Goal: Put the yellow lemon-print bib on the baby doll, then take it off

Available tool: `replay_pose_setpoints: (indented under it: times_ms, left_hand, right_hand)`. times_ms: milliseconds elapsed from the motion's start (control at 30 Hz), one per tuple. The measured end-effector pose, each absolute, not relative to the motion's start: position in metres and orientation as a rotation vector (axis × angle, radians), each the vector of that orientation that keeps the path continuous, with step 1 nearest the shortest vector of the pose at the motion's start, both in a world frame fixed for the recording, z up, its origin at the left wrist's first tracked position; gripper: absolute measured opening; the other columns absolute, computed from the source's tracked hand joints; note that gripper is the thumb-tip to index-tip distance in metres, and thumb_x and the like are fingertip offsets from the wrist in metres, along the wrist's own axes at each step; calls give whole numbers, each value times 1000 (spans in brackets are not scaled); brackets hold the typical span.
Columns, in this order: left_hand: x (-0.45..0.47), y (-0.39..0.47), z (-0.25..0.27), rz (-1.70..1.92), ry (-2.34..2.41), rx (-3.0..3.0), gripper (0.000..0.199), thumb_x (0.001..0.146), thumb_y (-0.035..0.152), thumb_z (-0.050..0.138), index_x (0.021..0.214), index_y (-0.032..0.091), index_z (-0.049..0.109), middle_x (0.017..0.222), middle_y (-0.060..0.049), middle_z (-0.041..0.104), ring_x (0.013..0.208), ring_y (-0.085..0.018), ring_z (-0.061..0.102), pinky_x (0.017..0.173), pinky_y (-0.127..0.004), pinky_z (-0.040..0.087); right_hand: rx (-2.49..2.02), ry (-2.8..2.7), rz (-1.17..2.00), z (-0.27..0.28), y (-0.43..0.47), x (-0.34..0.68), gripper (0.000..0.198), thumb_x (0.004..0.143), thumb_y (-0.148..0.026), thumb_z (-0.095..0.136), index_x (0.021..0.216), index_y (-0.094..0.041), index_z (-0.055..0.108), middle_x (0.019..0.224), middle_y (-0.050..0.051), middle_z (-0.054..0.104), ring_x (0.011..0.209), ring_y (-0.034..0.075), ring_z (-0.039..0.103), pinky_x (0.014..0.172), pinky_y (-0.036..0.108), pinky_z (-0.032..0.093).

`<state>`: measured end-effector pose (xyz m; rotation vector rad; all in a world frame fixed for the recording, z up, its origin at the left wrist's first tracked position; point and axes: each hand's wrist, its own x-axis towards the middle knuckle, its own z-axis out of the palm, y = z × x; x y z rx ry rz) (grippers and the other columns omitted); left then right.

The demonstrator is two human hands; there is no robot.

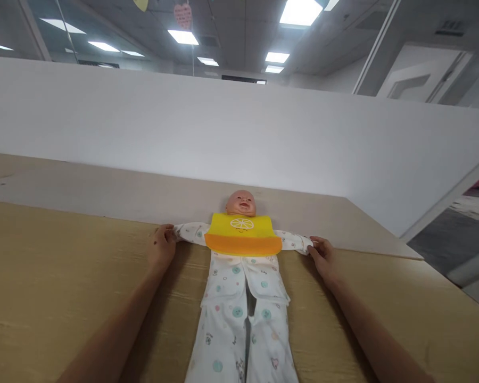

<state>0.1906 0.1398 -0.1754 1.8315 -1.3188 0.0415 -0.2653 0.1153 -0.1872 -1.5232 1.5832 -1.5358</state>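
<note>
A baby doll point(241, 204) lies on its back, head toward the wall, in a white patterned top point(227, 276) and matching trousers point(223, 340). Over its chest spreads a yellow bib point(241, 226) with a citrus-slice print and an orange catch pocket point(243, 246) along the bottom. The doll's arms stretch out to both sides. At the left, my left hand point(162, 247) pinches the end of one sleeve point(191, 233). The cuff of the other sleeve point(295, 242) is between the thumb and fingers of my right hand point(322, 257).
Under the doll is a wooden-toned tabletop point(83, 276), with a paler board strip point(104, 189) behind it. A white partition point(207, 127) with glass panes above rises at the back. The table's right edge drops toward a grey floor point(443, 239).
</note>
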Motion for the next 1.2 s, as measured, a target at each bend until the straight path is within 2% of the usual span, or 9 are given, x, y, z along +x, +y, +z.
replay_pose_setpoints:
  times_ms: [233,367,500,633,733,867,1000,1100,1200]
  left_hand:
    - [184,155,-170,113,-1255,1812,29,80,25,44,102,14,59,89,-10,59,85,-23,56,80,-36,45]
    - [159,192,-168,39,-1485,1718,15,76,24,45,83,17,55,84,-8,58,85,-23,56,78,-35,45]
    - [127,268,-162,-59,-1624,1603,11,77,24,44,74,19,53,79,-7,59,81,-22,55,75,-36,44]
    - [105,365,-156,-85,-1861,1316,13,79,21,48,85,21,59,89,-6,61,86,-21,55,79,-36,45]
    - [99,412,-158,-9,-1999,1095,24,76,18,54,98,24,61,105,-8,59,98,-22,54,82,-35,48]
    - [95,423,-166,203,-2068,1057,29,74,15,56,101,24,63,113,-9,59,104,-24,53,81,-35,51]
    - [88,417,-173,389,-1998,1086,28,78,8,46,95,22,63,105,-8,63,98,-23,57,77,-33,52]
    - [80,417,-178,458,-1915,1177,25,79,6,43,87,21,61,93,-8,65,86,-21,61,72,-31,51]
    - [74,420,-184,288,-1869,1327,24,74,6,43,82,22,58,79,-5,65,69,-20,61,61,-30,49]
  right_hand:
    - [-1516,1820,-1534,-176,145,-247,41,72,-41,52,104,-16,48,100,12,61,82,20,60,76,36,50]
    - [-1586,1830,-1430,-174,192,-224,42,73,-36,49,109,-14,47,108,15,58,92,23,59,81,39,49]
    - [-1604,1724,-1295,-177,260,-201,39,77,-35,48,112,-17,47,109,11,59,96,24,59,85,39,49]
    - [-1640,1580,-1254,-177,335,-186,36,83,-39,49,114,-21,49,111,9,59,104,24,57,92,40,47]
    - [-1852,1449,-1255,-172,383,-176,37,84,-35,51,120,-26,47,127,8,51,120,23,48,100,40,43]
    - [-2357,1265,-1155,-165,415,-160,47,75,-23,61,120,-26,50,141,7,34,132,28,33,105,43,39]
    - [-2554,1317,-1081,-168,416,-151,49,72,-7,51,117,-25,52,139,7,36,131,26,32,101,42,43]
    - [-2574,1389,-1094,-170,415,-148,50,73,-3,47,119,-23,50,135,9,39,127,25,35,99,43,45]
    - [-2582,1369,-1145,-168,416,-145,39,76,-3,46,109,-23,54,133,9,40,125,25,37,97,43,46]
